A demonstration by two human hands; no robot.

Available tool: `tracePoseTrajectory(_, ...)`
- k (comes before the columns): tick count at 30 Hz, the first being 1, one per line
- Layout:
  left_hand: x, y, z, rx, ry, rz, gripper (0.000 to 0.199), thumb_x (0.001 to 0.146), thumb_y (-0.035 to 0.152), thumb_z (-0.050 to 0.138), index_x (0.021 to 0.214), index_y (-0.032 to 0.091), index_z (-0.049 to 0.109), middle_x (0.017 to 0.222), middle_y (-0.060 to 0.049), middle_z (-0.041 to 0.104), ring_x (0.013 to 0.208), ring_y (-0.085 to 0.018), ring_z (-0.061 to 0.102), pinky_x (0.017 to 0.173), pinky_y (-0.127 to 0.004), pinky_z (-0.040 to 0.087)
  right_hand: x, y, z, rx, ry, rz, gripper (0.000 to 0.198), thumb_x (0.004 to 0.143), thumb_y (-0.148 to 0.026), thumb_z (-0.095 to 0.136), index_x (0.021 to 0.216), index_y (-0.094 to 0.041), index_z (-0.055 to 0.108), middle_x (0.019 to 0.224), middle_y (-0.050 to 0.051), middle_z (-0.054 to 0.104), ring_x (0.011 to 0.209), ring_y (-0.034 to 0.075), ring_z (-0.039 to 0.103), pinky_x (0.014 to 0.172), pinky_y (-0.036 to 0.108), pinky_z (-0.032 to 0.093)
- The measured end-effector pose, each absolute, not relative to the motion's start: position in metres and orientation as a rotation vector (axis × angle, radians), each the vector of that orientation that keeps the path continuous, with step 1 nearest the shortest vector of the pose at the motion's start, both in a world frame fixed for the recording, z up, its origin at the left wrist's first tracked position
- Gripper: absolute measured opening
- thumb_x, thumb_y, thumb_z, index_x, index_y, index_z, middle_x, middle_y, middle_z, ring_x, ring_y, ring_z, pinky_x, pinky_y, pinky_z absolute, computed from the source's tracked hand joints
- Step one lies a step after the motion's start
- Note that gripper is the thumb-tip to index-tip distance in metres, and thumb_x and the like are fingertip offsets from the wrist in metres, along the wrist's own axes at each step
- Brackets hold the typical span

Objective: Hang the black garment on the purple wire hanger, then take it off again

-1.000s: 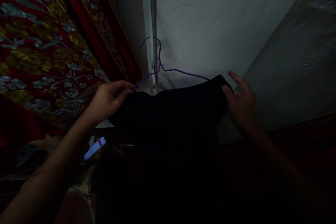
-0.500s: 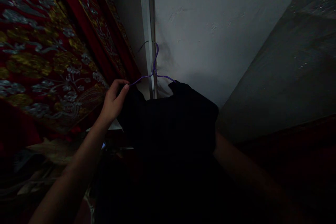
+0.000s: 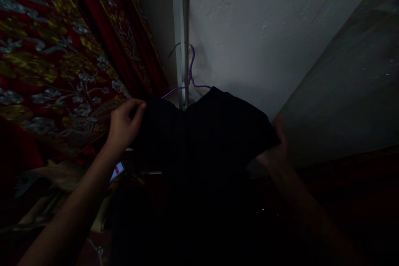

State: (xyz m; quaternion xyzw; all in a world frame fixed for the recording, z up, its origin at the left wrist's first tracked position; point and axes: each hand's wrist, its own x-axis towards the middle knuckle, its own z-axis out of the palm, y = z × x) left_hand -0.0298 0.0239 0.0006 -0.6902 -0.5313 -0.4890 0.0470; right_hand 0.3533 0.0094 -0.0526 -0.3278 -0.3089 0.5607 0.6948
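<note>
against a scuffed off-white wall (image 3: 249, 45), a black, short-sleeved cloth garment (image 3: 202, 141) hangs on a thin purple wire hanger (image 3: 191, 66). the hanger's rounded hook arches at a narrow pale upright bar (image 3: 177, 12), its open tip turned left; its arms slope outward into the neckline. the garment's long axis runs down the view, neckline uppermost, lower part lost in shadow; its right-hand sleeve slants down to the right.

the left hand (image 3: 126, 122) has thumb and forefinger pinched together on the garment's left shoulder. the right hand (image 3: 279, 145) is at the opposite sleeve's end, touching the cloth, but blur and dark mean i cannot tell whether its fingers are clamped.

to the left hangs red fabric (image 3: 106, 45) with raised gold and silver floral embroidery, shiny and thickly stitched. below it glows a rectangular phone (image 3: 117, 170) (a red patch on its screen, any lettering too small to read).
</note>
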Motion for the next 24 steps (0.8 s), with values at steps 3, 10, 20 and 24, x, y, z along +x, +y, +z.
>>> tracePoseTrajectory(3,-0.020,0.022,0.010,-2.114,-1.615,-1.516,0.023,0.096,0.038,0.054,0.097,0.021,0.070,0.097,-0.003,0.074,0.093,-0.021,0.068,0.088,-0.033,0.050,0.356,0.004,-0.026,-0.943,-0.821,1.062,0.035,0.065,-0.044,0.087,0.092,-0.026,0.073,0.086,0.002,0.076,0.094,0.029,0.073,0.081,0.044,0.062)
tracePoseTrajectory(10,0.015,0.000,0.051,-2.032,-1.394,-1.581,0.026,0.095,0.037,0.057,0.112,0.023,0.070,0.126,-0.006,0.065,0.124,-0.026,0.057,0.110,-0.042,0.043,0.367,0.002,0.016,-0.941,-0.760,0.725,0.011,0.076,-0.043,0.076,0.083,-0.038,0.070,0.112,-0.001,0.075,0.112,0.036,0.067,0.087,0.055,0.061)
tracePoseTrajectory(20,0.024,-0.070,0.042,-2.823,-2.011,-2.315,0.048,0.095,0.058,0.049,0.122,0.025,0.071,0.116,-0.013,0.073,0.101,-0.030,0.070,0.086,-0.049,0.060,0.280,-0.112,-0.064,-0.426,-1.947,0.421,0.043,0.088,-0.057,0.060,0.126,-0.036,0.063,0.098,0.002,0.075,0.078,0.023,0.073,0.061,0.036,0.058)
tracePoseTrajectory(24,-0.009,-0.100,0.031,-2.611,-2.223,-1.971,0.039,0.094,0.053,0.051,0.113,0.030,0.076,0.068,-0.007,0.067,0.045,-0.017,0.054,0.048,-0.038,0.056,0.257,-0.087,-0.054,-0.143,-2.393,0.604,0.069,0.088,-0.053,0.067,0.147,-0.024,0.046,0.127,0.011,0.069,0.111,0.024,0.069,0.089,0.035,0.058)
